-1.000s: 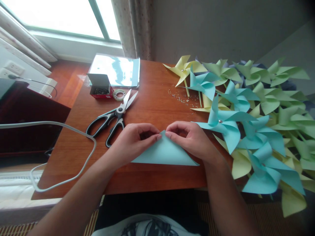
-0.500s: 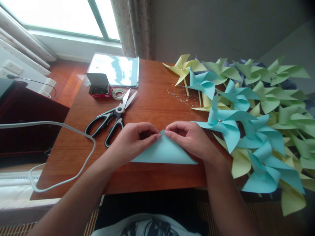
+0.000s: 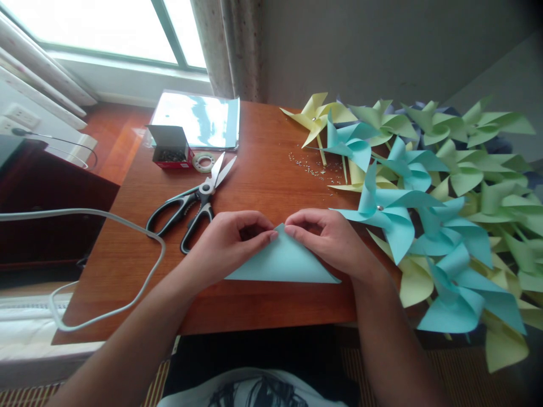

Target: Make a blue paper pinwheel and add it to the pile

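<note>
A light blue sheet of paper (image 3: pixel 284 263), folded into a triangle, lies on the wooden table with its point facing away from me. My left hand (image 3: pixel 235 240) pinches the left side of that point between thumb and fingers. On the other side, my right hand (image 3: pixel 324 234) pinches the same tip, its thumb on top. The two thumbs are close together at the point. Scissors (image 3: pixel 203 192) with dark handles lie with blades apart, just beyond my left hand. Right of my right hand rests a blue paper pinwheel (image 3: pixel 379 209).
A small red box (image 3: pixel 173 155) of dark bits, a tape roll (image 3: pixel 204 163) and a plastic sleeve (image 3: pixel 199 121) sit at the back left. A white cable (image 3: pixel 144 291) loops over the left edge. Green pinwheels (image 3: pixel 500 206) crowd the right; tiny bits (image 3: pixel 314 168) are scattered nearby.
</note>
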Available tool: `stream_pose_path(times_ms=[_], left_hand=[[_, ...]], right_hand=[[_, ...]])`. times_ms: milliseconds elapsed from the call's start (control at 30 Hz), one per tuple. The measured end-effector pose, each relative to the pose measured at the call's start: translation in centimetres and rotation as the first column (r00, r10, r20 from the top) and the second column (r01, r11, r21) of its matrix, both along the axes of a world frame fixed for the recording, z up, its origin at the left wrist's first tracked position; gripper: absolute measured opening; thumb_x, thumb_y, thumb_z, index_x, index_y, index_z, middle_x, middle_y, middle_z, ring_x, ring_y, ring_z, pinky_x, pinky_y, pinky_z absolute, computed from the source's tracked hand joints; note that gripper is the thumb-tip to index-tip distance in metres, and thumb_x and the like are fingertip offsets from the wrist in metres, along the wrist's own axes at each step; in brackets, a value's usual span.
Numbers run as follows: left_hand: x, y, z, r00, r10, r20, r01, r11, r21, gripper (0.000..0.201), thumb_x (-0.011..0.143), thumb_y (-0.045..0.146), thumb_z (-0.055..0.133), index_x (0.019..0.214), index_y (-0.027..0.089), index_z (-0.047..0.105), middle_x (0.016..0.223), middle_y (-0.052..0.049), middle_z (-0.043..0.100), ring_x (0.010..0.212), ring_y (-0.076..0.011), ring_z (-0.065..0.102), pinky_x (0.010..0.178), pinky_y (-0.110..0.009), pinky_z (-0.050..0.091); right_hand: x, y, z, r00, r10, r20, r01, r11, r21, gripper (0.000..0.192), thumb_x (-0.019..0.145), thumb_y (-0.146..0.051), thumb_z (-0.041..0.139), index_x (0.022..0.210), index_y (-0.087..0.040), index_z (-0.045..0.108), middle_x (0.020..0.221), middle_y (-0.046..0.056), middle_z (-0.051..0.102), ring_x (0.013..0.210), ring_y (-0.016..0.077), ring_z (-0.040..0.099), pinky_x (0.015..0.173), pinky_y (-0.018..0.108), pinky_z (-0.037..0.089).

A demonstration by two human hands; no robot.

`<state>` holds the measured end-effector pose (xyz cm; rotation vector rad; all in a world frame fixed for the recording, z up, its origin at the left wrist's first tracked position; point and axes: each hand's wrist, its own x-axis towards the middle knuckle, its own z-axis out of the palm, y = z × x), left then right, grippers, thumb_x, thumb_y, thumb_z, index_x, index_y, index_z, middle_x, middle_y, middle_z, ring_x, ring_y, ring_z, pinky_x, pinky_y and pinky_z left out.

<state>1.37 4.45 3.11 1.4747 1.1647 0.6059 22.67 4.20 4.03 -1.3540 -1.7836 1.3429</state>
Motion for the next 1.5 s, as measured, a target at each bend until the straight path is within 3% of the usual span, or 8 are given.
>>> stream_pose_path(times_ms=[633,1000,1500], left_hand=[[0.06,0.01,0.10,1.000,-0.007,-0.015,0.007,1.000,-0.002,0.022,0.082,0.037,0.071,0.081,0.014,0.074,0.064,0.002,0.061,0.057,-0.0107,0.047,0.048,-0.019,0.036],[0.03,0.01,0.15,1.000,-0.010,-0.008,0.010,1.000,-0.019,0.019,0.082,0.033,0.071,0.082,0.014,0.075,0.065,0.001,0.062,0.058,-0.0107,0.048,0.049,-0.019,0.036],[-0.11,0.02,0.01,0.998,-0.031,-0.051,0.033,0.999,0.036,0.023,0.084,0.037,0.068,0.084,0.015,0.075,0.067,0.001,0.065,0.058,-0.0114,0.049,0.050,-0.019,0.038]], right_hand=[[0.00,0.00,-0.11,1.000,-0.022,-0.014,0.021,1.000,-0.017,0.010,0.089,-0.028,0.068,0.087,-0.020,0.074,0.088,0.002,0.075,0.080,0.0179,0.066,0.069,0.027,0.051],[-0.03,-0.01,0.01,1.000,-0.021,-0.013,0.021,1.000,-0.019,0.009,0.089,-0.027,0.068,0.087,-0.020,0.074,0.088,0.001,0.075,0.080,0.0171,0.066,0.069,0.026,0.050],[-0.01,-0.01,-0.14,1.000,-0.003,0.012,0.003,1.000,0.002,0.012,0.091,-0.030,0.066,0.088,-0.021,0.073,0.088,0.001,0.075,0.080,0.0179,0.066,0.068,0.027,0.049]])
